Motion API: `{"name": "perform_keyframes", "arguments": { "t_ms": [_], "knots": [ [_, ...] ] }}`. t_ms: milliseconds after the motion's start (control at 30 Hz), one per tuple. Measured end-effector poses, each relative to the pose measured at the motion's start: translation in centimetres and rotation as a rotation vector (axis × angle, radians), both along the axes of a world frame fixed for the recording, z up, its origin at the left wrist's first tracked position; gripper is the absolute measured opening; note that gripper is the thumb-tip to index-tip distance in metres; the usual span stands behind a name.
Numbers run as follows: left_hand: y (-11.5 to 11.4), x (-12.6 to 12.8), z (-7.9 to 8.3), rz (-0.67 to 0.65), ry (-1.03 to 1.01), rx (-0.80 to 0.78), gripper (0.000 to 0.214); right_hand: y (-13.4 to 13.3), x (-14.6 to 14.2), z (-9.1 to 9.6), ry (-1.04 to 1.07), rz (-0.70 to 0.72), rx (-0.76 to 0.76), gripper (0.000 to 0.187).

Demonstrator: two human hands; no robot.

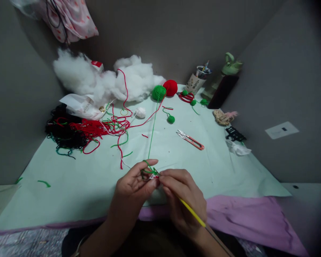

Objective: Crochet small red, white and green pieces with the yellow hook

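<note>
Between thumb and fingers, my left hand [135, 185] pinches a small crochet piece [153, 175] in green, white and red yarn. A green strand loops over the raised left index finger and runs up to the green yarn ball [158, 93]. My right hand [183, 192] is closed around a crochet hook [192, 212] with a yellow handle, its tip at the piece. The fingers partly hide the hook's tip and the piece. Beyond the hands lie orange-handled thread snips [190, 140] and a small green crocheted ball [171, 119].
Tangled red yarn [96, 128] and black yarn [65, 134] lie at left. Behind them is white stuffing [133, 78]. A red yarn ball [171, 87], red-handled scissors [186, 97], a pen cup [196, 81] and a green-lidded bottle [230, 66] stand along the back.
</note>
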State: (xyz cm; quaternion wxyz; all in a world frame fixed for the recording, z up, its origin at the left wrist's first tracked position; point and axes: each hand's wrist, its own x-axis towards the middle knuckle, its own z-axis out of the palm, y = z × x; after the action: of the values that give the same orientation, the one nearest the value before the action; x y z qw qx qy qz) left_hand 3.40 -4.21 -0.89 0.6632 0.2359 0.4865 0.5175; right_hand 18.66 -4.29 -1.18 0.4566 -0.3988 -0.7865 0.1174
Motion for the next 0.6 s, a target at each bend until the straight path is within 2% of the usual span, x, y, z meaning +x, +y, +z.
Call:
{"name": "perform_keyframes", "arguments": {
  "t_ms": [167,367,600],
  "knots": [
    [0.4,-0.2,0.1,0.027,-0.006,0.024,0.043,0.0,0.0,-0.6,0.056,0.029,0.030,0.031],
    [0.6,-0.7,-1.0,0.004,0.003,0.073,0.033,0.2,0.0,-0.5,0.182,0.077,-0.066,0.033],
    [0.4,-0.5,-0.1,0.024,0.007,0.055,0.031,0.1,0.0,-0.4,0.182,0.083,-0.075,0.033]
  ]
}}
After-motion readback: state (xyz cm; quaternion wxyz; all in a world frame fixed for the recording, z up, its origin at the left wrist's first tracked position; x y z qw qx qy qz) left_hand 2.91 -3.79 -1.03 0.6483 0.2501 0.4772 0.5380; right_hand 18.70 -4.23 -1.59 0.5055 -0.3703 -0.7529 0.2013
